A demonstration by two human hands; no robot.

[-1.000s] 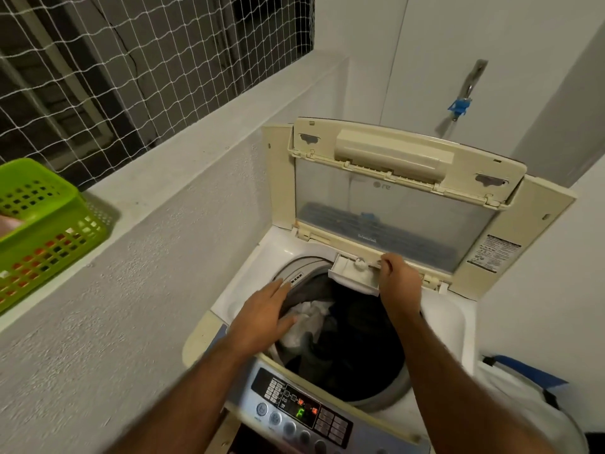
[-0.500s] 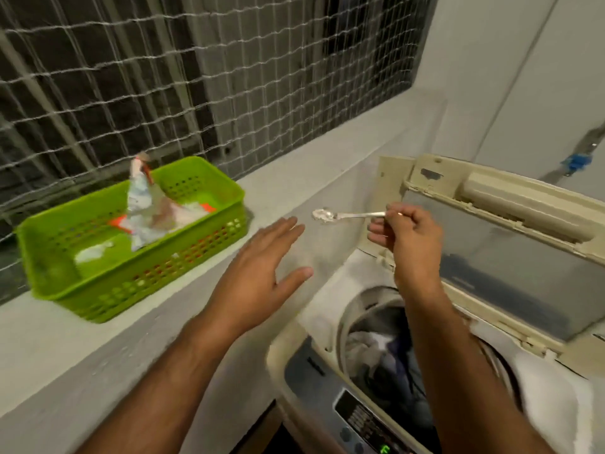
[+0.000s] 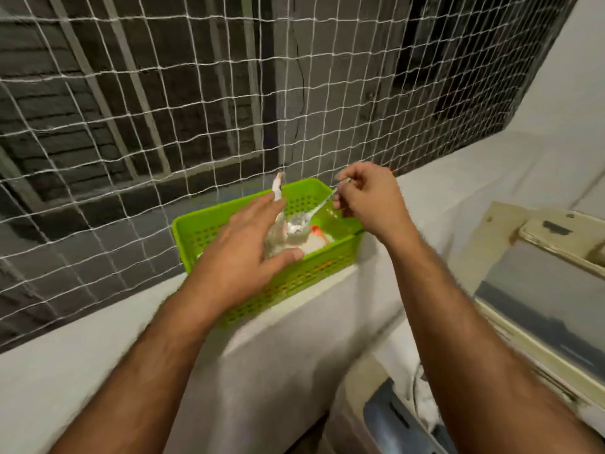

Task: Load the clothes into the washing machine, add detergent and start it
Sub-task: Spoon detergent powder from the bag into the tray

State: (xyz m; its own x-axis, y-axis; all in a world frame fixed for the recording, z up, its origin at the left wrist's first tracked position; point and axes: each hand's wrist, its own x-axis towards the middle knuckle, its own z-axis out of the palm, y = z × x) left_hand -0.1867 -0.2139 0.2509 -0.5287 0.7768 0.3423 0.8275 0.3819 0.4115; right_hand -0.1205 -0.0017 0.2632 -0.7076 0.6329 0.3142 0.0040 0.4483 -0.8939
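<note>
Basket: green perforated plastic, smooth. Detergent bag: thin glossy plastic film. Spoon: shiny metal. Ledge: matt, rough plaster. Netting: white knotted cord. Washing machine lid: cream plastic frame, smooth translucent panel.

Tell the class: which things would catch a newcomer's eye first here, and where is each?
The bright green basket on the pale ledge before the netted window stands out most. Over it, the left hand reaches around a detergent packet while the right hand pinches a spoon dipping into it.
</note>
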